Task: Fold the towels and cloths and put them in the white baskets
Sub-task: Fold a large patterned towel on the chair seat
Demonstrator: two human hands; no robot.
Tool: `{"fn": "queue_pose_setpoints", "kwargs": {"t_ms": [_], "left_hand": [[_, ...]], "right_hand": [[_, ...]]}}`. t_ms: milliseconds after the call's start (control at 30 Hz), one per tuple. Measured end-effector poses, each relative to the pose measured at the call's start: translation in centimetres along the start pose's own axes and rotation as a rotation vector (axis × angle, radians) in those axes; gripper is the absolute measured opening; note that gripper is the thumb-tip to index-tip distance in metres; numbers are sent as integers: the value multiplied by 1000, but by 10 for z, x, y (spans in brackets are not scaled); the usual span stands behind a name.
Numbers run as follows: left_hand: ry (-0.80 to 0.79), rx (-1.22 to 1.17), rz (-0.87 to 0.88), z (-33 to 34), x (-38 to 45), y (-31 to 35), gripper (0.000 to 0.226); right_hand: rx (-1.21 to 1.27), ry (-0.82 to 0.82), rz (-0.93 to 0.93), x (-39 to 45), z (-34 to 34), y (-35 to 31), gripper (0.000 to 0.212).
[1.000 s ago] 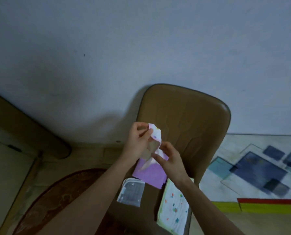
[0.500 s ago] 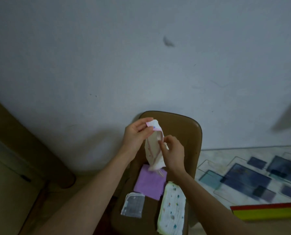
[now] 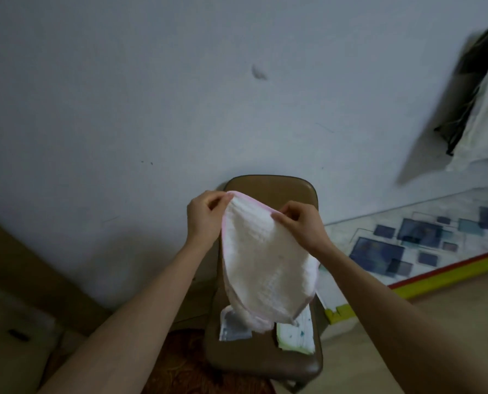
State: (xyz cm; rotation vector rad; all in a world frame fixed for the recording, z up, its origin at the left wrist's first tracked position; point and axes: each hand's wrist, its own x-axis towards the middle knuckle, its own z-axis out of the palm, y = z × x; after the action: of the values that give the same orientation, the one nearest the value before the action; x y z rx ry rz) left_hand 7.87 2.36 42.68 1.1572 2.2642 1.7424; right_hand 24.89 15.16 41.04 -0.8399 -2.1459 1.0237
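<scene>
Your left hand (image 3: 204, 220) pinches the top left corner of a white cloth with a pink edge (image 3: 262, 257), thumb and fingers closed on the hem, and your right hand (image 3: 301, 223) pinches the same top edge further right, so both hands are closed on the cloth and hold it up in the air between them. The cloth hangs spread open from that top edge, tilted, its lower part drooping down and to the right in front of a brown chair (image 3: 265, 362) that stands against the pale wall (image 3: 152, 95). The bottom of the cloth reaches down over the chair seat; you cannot tell whether it touches what lies there. On the seat lie two folded pieces: a small grey and white cloth (image 3: 234, 328) on the left side, partly hidden behind the hanging cloth, and a white cloth with coloured dots and a green edge (image 3: 295, 335) on the right side, apart from the grey one. To the right of the chair a mat with dark blue squares (image 3: 402, 243) covers the floor, bordered by a red and yellow strip. At the upper right a dark and white bundle (image 3: 481, 103) hangs against the wall, blurred. A dark red patterned rug (image 3: 177, 368) lies on the floor under the front of the chair
</scene>
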Motion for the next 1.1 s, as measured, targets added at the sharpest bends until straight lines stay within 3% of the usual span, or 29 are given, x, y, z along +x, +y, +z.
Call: {"fn": "queue_pose_setpoints", "kwargs": {"t_ms": [200, 367, 500, 633, 800, 1100], "left_hand": [[161, 0, -123, -17, -32, -22, 18], [265, 133, -212, -28, -56, -38, 20], [234, 19, -212, -31, -69, -46, 17], [88, 90, -256, -31, -80, -58, 16], [67, 65, -306, -38, -96, -69, 13], [68, 145, -311, -29, -101, -68, 17]], "right_hand": [[-197, 122, 163, -49, -8, 10, 19], [-307, 397, 334, -75, -11, 18, 18], [-272, 527, 272, -86, 6, 12, 17], [-145, 396, 296, -96, 25, 9, 17], [-130, 485, 321, -107, 38, 11, 13], [-286, 403, 302, -112, 36, 10, 12]]}}
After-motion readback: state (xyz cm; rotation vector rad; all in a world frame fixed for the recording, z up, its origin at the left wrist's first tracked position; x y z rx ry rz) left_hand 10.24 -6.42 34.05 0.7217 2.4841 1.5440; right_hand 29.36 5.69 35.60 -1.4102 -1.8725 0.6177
